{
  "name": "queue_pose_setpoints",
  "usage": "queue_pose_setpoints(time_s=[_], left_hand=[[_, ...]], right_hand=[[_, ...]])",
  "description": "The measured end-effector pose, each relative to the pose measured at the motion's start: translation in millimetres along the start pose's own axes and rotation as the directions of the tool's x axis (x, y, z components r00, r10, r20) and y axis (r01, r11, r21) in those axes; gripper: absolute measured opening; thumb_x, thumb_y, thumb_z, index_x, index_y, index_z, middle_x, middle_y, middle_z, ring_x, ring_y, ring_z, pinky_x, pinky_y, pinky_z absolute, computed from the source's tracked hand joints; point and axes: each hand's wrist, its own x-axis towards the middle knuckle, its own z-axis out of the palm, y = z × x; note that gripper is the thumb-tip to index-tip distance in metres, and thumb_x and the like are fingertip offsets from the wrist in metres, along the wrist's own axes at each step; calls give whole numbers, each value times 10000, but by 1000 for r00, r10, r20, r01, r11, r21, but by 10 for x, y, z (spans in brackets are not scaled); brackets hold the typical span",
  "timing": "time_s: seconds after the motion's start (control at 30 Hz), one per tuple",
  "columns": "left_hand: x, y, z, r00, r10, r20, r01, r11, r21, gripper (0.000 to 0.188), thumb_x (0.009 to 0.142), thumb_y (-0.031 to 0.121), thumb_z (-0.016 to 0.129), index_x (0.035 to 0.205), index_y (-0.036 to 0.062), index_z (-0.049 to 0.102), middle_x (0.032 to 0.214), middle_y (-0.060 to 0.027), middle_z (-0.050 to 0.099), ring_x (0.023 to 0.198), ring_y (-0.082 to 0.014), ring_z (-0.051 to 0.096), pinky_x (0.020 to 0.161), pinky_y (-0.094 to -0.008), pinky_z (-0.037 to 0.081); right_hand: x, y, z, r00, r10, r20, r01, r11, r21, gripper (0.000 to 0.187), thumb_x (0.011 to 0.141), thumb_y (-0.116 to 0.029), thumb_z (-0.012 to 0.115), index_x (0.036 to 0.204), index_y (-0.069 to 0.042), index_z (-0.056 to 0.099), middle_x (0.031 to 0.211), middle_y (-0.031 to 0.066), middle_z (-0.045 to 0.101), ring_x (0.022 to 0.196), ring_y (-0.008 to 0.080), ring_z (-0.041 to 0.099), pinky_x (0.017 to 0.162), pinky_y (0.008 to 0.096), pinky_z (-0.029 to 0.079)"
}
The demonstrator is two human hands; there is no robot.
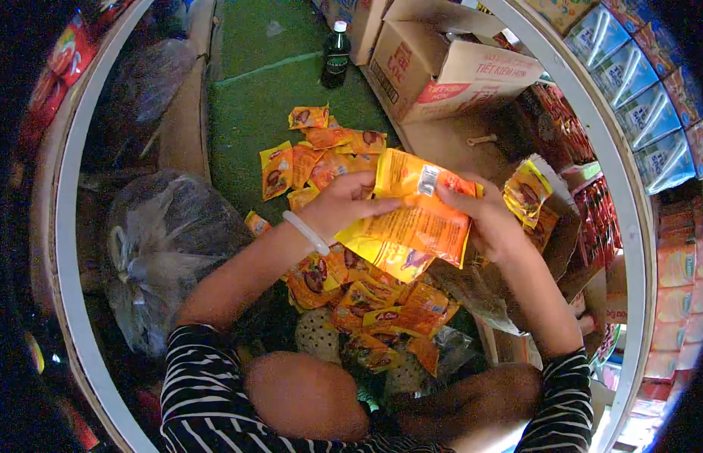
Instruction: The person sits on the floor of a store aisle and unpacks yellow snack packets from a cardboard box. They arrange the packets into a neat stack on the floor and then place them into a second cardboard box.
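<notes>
My left hand [345, 205], with a white bangle at the wrist, pinches the left side of some orange and yellow seasoning packets [419, 215]. My right hand [487, 219] grips their right side, thumb on top. At least two packets overlap, backs upward, with a barcode near the top. Below and beyond my hands, a loose pile of similar packets [314, 279] spreads over the green floor [249, 98]. To the right, more packets [527, 195] sit in an open carton [567, 219] beside my right wrist.
A dark bottle with a white cap [336, 57] stands at the far side, near an open cardboard box [412, 68]. Clear plastic bags [166, 257] lie at the left. Red sachets [593, 219] and hanging blue packs [653, 136] line the right, behind a pale curved frame [631, 226].
</notes>
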Motion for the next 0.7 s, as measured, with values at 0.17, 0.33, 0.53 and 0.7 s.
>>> queue_pose_setpoints(time_s=[0.17,0.33,0.53,0.7], left_hand=[[-69,-37,-168,993,-120,-20,116,983,-141,296,775,114,705,1035,38,585,849,5,606,714,-78,586,657,-230,490],[-62,-42,-259,989,-146,-34,134,961,-240,220,828,139,646,1007,33,573,890,-17,607,756,-81,600,701,-227,494],[-27,-436,-155,997,78,-1,-78,991,113,314,887,184,549,1164,41,519,1113,-84,588,1004,-191,586,890,-326,465],[-111,-646,54,983,-4,181,138,661,-737,480,906,249,481,1325,31,397,1331,-122,465,1217,-258,464,1058,-410,340]], right_hand=[[-130,25,-313,962,-185,-203,217,964,152,361,890,-193,581,1183,-4,490,1131,102,578,1040,219,571,924,382,460],[-421,-190,-291,612,-753,-241,616,645,-452,477,946,-307,474,1286,25,446,1275,130,502,1148,204,501,994,346,373],[-469,146,111,589,-319,743,724,-201,-660,436,844,-369,547,1226,-159,568,1387,46,424,1329,294,320,1098,548,32],[-374,146,-27,652,-430,625,757,323,-568,382,893,-225,521,1241,-68,532,1362,139,438,1281,308,388,1070,470,221]])
